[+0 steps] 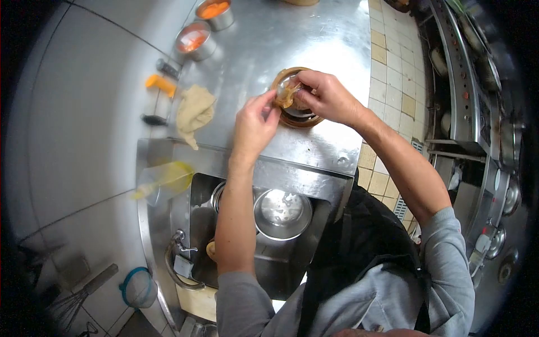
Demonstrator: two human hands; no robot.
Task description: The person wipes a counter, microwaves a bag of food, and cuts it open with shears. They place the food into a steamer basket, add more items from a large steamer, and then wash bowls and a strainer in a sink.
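Over a round brown-rimmed bowl [306, 122] on the steel counter [252, 62], both hands meet at a small golden-brown, partly translucent piece [286, 98]. Its kind is too small to make out. My left hand [256, 119] pinches the left side of it between thumb and fingers. From the right, my right hand [325, 96] grips its other side with curled fingers, partly covering the bowl. Something brownish lies inside the bowl, mostly hidden by the right hand.
A beige cloth [195, 109] lies left of the hands. Metal containers with orange food [216, 17] and reddish-orange food [195, 44] stand at the back left. In front is a sink [275, 261] holding a steel pot [282, 213], beside a faucet [178, 241]. A stove [463, 84] runs along the right.
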